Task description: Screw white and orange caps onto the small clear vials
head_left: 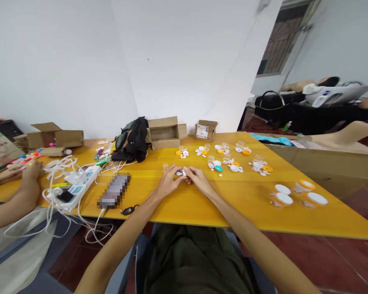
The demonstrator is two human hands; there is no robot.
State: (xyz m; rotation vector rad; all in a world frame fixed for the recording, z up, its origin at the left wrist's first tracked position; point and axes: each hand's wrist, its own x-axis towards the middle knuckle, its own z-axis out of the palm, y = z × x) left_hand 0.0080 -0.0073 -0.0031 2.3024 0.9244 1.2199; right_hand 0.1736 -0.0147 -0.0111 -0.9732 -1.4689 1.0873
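Observation:
My left hand (169, 181) and my right hand (197, 179) meet over the middle of the table, their fingers closed around small white plastic parts (184, 172). Fingers partly cover these parts, and their exact kind is too small to make out. Just beyond my left hand stands a small clear cup (165, 166). Farther back lie several groups of loose pieces: clear cups, white discs, orange rings (246, 152) and a teal ring (218, 168). To the right stand several clear jars with white-and-orange lids (317, 199).
A phone (115, 190), a key fob (128, 210) and a white power strip (82, 188) with tangled cables lie left. Open cardboard boxes (164, 143) and a black bag (135, 141) stand along the wall. Another person's hands (30, 169) work at far left.

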